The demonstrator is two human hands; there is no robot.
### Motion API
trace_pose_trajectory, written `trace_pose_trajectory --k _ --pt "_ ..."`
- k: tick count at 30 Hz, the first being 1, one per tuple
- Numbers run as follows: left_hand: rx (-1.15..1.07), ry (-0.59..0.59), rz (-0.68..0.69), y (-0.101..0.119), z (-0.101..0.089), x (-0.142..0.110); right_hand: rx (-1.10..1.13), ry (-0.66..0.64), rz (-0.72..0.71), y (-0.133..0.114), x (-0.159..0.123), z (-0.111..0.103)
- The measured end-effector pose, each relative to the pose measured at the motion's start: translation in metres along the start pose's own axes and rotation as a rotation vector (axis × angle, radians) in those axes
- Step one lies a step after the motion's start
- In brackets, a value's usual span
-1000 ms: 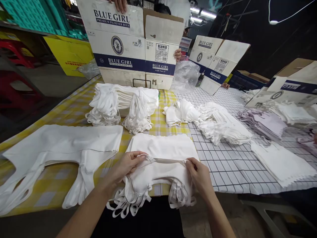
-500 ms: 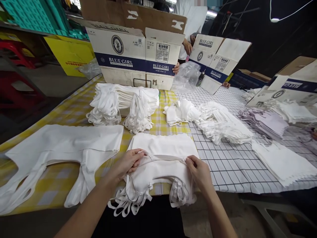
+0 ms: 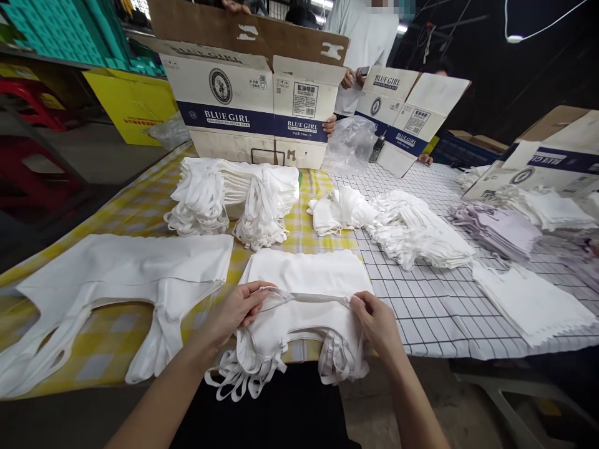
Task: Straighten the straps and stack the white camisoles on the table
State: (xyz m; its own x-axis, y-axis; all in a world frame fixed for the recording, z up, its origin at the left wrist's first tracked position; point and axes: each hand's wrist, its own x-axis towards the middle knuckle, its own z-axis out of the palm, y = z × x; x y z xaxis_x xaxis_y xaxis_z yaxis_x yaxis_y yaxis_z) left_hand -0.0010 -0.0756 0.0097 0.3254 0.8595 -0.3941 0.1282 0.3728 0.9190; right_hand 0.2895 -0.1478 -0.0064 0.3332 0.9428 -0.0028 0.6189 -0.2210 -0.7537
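Note:
A pile of white strappy tops, seemingly camisoles, lies before me at the table's front edge, its straps hanging over the edge. My left hand pinches the edge of the uppermost camisole on the left. On the right, my right hand pinches the same edge between thumb and fingers. A narrow white band stretches between both hands, slightly lifted off the cloth. Left of the pile, another white strappy garment is spread out flat.
A taller stack of white camisoles stands behind, before a BLUE GIRL carton. White garments and lilac ones lie to the right. More cartons and a person in a white top are beyond.
My hands keep their pinch on the camisole's edge, almost unmoved. The view has shifted slightly. Behind the cartons, the standing person's hands have moved, and fingers now show above the big carton.

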Motion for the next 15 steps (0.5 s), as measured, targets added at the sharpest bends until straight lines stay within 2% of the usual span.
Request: trace_pose_trajectory --k 5,10,15 --pt "-0.161 0.031 -0.015 -0.003 -0.008 -0.046 0.363 -0.117 0.115 0.003 -0.013 -0.021" --pt "-0.304 0.113 -0.041 -0.004 -0.009 -0.097 0.616 -0.12 0.168 -0.003 -0.036 -0.051" --pt "-0.356 0.137 0.009 -0.014 -0.009 -0.115 0.748 -0.121 0.153 -0.014 -0.052 -0.071"
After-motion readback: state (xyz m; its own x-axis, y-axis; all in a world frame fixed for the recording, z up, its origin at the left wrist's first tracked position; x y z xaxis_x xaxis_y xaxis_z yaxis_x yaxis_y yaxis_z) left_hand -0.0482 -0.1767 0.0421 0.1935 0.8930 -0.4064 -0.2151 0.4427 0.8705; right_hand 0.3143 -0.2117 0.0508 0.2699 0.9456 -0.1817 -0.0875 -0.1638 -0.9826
